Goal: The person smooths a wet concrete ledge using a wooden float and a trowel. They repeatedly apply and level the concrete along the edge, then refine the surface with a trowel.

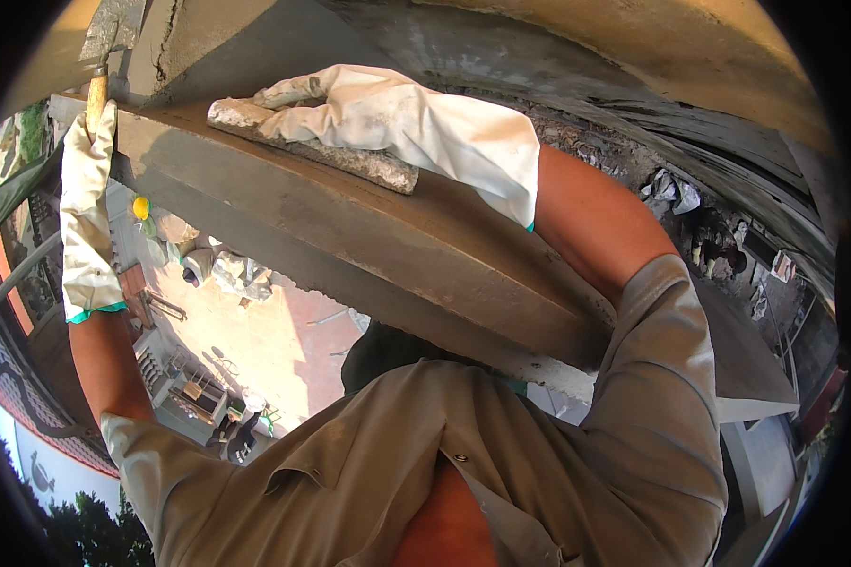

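Head view: one long, cement-crusted block [350, 163] is lying on the ledge [378, 236], directly under the right hand [397, 123]. Its left end is sticking out past the fingertips; its other end is showing on the near side of the palm. Right hand is gripping it from above, fingers and thumb bending over it. Block is sitting well to the right of the left hand [90, 198], not touching it.

Left hand is closing around the handle of one trowel [98, 90] at upper left. Handle is pointing away from the person, blade is extending beyond it toward the top edge. Can't tell whether the blade is touching anything.

Counts: two hands, both wearing pale gloves with teal showing at the cuffs. One block, one trowel. One ledge, grey-brown, running slantwise from upper left to lower right, with the person's body leaning in at its near side. One shirt [350, 454], brownish, sleeves reaching about the elbows.

Far below, one paved yard [265, 331] is showing, partly sunlit. One yellow item [141, 208] is appearing there near the left forearm; too small to identify. Several pale bundles [241, 276] are lying beside it; they're overlapping, so no exact count.
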Demonstrator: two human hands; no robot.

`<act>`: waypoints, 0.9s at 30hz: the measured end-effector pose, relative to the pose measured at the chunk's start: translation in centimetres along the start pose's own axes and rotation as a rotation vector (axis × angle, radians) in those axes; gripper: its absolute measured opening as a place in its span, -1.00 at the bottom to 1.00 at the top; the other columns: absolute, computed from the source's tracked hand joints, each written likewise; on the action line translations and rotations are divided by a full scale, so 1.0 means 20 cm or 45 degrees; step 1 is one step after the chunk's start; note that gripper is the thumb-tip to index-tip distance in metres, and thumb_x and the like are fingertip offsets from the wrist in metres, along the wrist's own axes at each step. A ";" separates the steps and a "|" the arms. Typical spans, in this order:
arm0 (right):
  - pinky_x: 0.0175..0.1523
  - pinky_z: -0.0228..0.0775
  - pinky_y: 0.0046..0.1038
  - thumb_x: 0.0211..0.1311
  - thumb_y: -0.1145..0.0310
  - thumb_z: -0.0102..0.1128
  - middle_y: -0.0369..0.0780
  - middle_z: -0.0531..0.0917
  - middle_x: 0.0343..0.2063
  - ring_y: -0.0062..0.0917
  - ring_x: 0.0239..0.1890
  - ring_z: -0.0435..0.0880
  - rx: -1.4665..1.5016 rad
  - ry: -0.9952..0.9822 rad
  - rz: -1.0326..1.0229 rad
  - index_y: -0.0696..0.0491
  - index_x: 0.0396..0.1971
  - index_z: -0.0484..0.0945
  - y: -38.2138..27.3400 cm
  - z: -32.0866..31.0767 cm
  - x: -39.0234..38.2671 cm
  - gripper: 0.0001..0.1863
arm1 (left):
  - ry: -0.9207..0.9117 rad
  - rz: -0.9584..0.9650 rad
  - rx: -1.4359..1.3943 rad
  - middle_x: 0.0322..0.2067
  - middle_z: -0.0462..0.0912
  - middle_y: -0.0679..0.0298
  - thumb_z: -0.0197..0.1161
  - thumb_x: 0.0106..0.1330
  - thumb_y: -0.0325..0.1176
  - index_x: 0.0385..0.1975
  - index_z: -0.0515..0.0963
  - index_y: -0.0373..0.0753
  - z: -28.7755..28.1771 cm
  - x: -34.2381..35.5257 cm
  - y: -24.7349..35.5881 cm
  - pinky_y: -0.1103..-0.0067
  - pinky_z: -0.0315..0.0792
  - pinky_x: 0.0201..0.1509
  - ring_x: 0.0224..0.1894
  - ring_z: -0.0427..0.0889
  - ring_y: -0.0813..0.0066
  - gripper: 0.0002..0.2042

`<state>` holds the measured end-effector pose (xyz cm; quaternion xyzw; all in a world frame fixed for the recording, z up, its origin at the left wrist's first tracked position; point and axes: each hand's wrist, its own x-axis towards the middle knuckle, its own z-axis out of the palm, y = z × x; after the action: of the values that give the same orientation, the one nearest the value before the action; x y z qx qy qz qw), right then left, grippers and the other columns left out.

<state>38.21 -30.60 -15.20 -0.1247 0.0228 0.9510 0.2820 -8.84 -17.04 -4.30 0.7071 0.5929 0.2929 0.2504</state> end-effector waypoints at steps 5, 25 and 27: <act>-0.23 0.79 -0.51 0.69 0.37 0.01 0.21 0.60 0.03 -0.30 -0.20 0.73 0.050 0.095 0.043 0.24 0.44 0.31 0.08 0.01 -0.38 -0.53 | -0.009 0.185 0.278 -0.41 0.54 0.43 0.36 0.58 -0.07 -0.11 0.63 -0.31 0.04 -0.01 0.06 0.54 0.37 -0.23 -0.35 0.38 0.60 -0.65; -0.34 0.86 -0.39 0.71 0.39 -0.03 0.31 0.56 -0.02 -0.13 -0.27 0.73 0.570 0.285 0.081 0.22 0.44 0.29 0.22 0.07 -1.02 -0.56 | -0.006 0.156 0.572 -0.31 0.68 0.22 0.30 0.60 -0.01 0.07 0.66 -0.31 -0.05 0.10 -0.15 0.48 0.47 -0.12 -0.29 0.54 0.45 -0.59; -0.19 0.91 -0.11 0.73 0.25 -0.18 0.25 0.45 -0.02 0.09 -0.13 0.72 0.981 0.248 0.238 0.11 0.46 0.32 0.28 0.04 -1.37 -0.54 | -0.039 0.190 0.337 -0.22 0.75 0.16 0.28 0.62 -0.05 0.12 0.67 -0.30 -0.10 0.13 -0.24 0.48 0.49 -0.05 -0.23 0.60 0.42 -0.60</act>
<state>57.09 -49.78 -7.82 -0.0966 0.4153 0.8781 0.2169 -13.16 -13.58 -5.92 0.7803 0.5685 0.2190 0.1414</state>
